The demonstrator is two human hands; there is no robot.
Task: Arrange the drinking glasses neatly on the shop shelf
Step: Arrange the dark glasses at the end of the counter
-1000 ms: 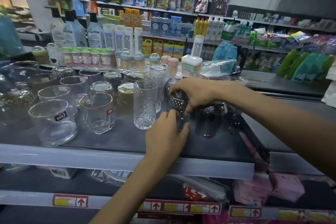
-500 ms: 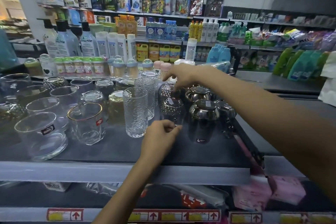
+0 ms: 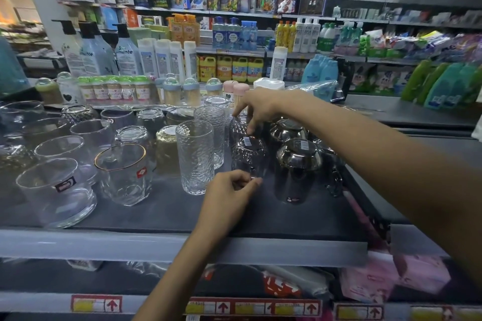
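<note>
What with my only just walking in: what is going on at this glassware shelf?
A person is tidying glassware on the shop shelf. Their left hand, fingers curled, is at the lower edge of an upside-down diamond-cut glass; a grip isn't clear. Their right hand reaches down with loose fingers to a similar glass behind it.

The right hand (image 3: pixel 260 108) has left the front inverted diamond-textured clear glass (image 3: pixel 249 156); its fingertips (image 3: pixel 251 130) now touch the matching rear glass (image 3: pixel 238 125).

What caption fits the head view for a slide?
Left hand at upturned dark glass; right hand reaches the glass behind it.
</note>
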